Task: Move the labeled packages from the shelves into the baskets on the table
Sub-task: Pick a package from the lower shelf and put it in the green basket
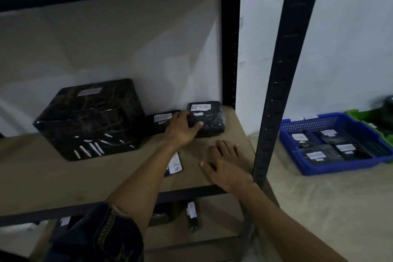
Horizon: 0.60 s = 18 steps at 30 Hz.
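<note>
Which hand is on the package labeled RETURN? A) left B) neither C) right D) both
A: the left hand grips the RETURN package at the back of the shelf, while the right hand lies flat on the shelf board, apart from it.

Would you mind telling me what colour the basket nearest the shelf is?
The basket is blue, seen best in the head view.

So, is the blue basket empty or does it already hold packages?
Not empty: the blue basket holds several black packages with white labels, lying flat on its floor.
</note>
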Motion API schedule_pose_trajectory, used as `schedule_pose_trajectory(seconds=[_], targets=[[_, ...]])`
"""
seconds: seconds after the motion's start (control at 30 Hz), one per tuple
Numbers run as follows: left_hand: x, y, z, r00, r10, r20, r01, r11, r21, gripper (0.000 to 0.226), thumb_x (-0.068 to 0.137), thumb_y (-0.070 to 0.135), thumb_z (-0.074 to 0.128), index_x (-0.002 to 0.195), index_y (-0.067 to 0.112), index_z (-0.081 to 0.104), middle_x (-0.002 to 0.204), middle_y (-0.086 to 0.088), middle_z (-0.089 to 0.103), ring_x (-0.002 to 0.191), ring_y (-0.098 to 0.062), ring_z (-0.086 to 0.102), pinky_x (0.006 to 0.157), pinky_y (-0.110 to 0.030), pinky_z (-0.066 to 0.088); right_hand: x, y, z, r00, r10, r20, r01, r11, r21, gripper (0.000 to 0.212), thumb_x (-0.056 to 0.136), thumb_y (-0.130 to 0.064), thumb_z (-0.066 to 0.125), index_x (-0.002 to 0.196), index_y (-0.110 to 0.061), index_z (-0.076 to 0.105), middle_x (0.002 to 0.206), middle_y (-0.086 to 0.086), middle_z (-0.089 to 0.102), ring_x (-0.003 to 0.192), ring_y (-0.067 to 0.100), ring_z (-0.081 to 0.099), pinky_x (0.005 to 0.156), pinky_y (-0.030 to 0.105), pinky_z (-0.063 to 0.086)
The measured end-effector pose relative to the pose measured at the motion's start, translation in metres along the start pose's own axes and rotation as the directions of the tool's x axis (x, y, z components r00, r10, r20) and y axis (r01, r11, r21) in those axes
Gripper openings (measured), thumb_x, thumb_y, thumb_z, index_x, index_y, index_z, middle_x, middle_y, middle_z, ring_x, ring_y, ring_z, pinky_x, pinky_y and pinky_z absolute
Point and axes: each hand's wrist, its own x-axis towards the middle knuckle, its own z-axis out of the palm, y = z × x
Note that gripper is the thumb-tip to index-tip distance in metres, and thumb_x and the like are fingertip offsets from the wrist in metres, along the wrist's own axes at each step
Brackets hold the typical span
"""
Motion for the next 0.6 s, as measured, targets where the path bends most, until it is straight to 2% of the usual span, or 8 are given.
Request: schedule_pose_trajectory(seconds=[0.17,0.3,0.33,0.4,0.43,0.53,0.6], targets=[[0.031,0.017,0.009,0.995,-0.097,0.007,0.097,0.995,0.002,0.094,0.067,0.078,0.060,0.135,0.015,0.042,0.134,-0.008,0.055,0.123,-0.031,0.051,0.100,-0.040,0.043,0.007,0.005,0.009,0.998,-0.008,-0.066,0.005,0.999,-0.032,0.071,0.084,-0.064,0.020,0.134,-0.020,0.045,0.148,0.010,0.037,0.138,0.030,0.029,0.114,0.048,0.018],[0.045,0.019,0.005,0.983,-0.172,0.066,0.181,0.969,-0.170,0.107,0.041,0.078,0.073,0.122,0.011,0.051,0.123,-0.004,0.063,0.111,-0.025,0.060,0.097,-0.040,0.048,0.009,0.005,0.012,0.996,-0.003,-0.093,-0.001,0.999,-0.043,0.066,0.085,-0.064,0.025,0.127,-0.021,0.051,0.142,0.010,0.044,0.134,0.032,0.036,0.112,0.049,0.024],[0.048,0.017,0.005,0.981,-0.179,0.081,0.193,0.953,-0.232,0.101,0.037,0.074,0.077,0.114,0.012,0.057,0.117,-0.003,0.066,0.104,-0.022,0.063,0.095,-0.038,0.051,0.008,0.005,0.012,0.996,0.001,-0.093,-0.005,0.999,-0.044,0.066,0.085,-0.064,0.025,0.127,-0.021,0.052,0.141,0.011,0.045,0.133,0.032,0.037,0.112,0.049,0.025],[0.048,0.015,0.006,0.974,-0.188,0.123,0.221,0.901,-0.373,0.066,0.043,0.054,0.090,0.094,0.017,0.068,0.104,0.000,0.071,0.091,-0.016,0.067,0.089,-0.033,0.054,0.007,0.004,0.012,0.995,0.009,-0.102,-0.013,0.999,-0.046,0.064,0.085,-0.064,0.027,0.125,-0.021,0.054,0.139,0.011,0.048,0.132,0.033,0.040,0.111,0.049,0.027],[0.047,0.013,0.008,0.968,-0.195,0.154,0.245,0.861,-0.446,0.056,0.045,0.043,0.093,0.089,0.016,0.071,0.101,-0.001,0.072,0.087,-0.015,0.069,0.086,-0.032,0.056,0.007,0.004,0.012,0.994,0.014,-0.107,-0.019,0.999,-0.047,0.064,0.084,-0.063,0.029,0.123,-0.021,0.056,0.136,0.011,0.051,0.130,0.033,0.043,0.110,0.049,0.030],[0.040,0.012,0.008,0.970,-0.158,0.185,0.237,0.782,-0.576,0.068,0.041,0.030,0.096,0.101,0.010,0.072,0.101,-0.004,0.074,0.084,-0.013,0.071,0.075,-0.026,0.058,0.006,0.003,0.012,0.991,0.028,-0.128,-0.034,0.998,-0.051,0.062,0.083,-0.062,0.034,0.118,-0.018,0.061,0.129,0.012,0.058,0.122,0.033,0.052,0.105,0.050,0.038],[0.034,0.014,0.007,0.982,-0.131,0.134,0.187,0.753,-0.631,0.079,0.044,0.023,0.096,0.112,0.006,0.061,0.103,0.000,0.070,0.084,-0.008,0.068,0.069,-0.019,0.054,0.006,0.003,0.012,0.990,0.028,-0.141,-0.036,0.998,-0.056,0.059,0.082,-0.061,0.038,0.114,-0.018,0.063,0.125,0.012,0.060,0.119,0.032,0.054,0.102,0.050,0.040]])
